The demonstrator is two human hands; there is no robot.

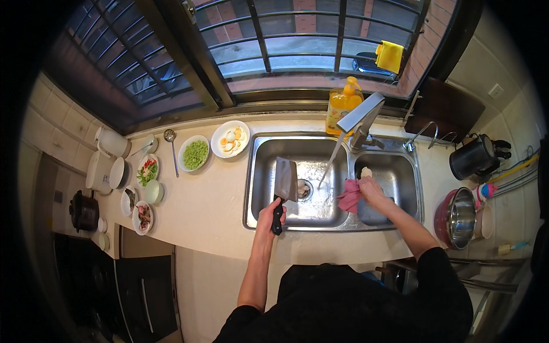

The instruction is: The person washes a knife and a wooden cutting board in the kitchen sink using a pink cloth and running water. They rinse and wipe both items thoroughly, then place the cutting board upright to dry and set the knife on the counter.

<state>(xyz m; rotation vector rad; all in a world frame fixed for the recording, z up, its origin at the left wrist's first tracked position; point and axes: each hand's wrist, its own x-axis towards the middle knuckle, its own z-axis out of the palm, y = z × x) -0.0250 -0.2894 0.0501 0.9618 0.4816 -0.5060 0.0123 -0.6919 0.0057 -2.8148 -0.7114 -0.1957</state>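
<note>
My left hand (271, 216) grips the black handle of a cleaver (286, 180), its broad blade pointing up over the large basin of a steel double sink (300, 224). Water runs from the faucet (362, 113) into that basin, near a drain (304, 189) with something pale in it. Over the small basin, my right hand (372, 193) is on or beside a pink cloth (350, 197) draped over the divider. A small pale piece (366, 172) shows at its fingertips; whether the fingers hold it or the cloth is unclear.
Left on the counter (206, 206) are a bowl of chopped green vegetable (195, 155), a plate of cut boiled eggs (230, 139), a skimmer (171, 145) and several small bowls. Behind the sink stands a yellow soap bottle (343, 105). A knife block (474, 157) and metal bowl (463, 218) are at right.
</note>
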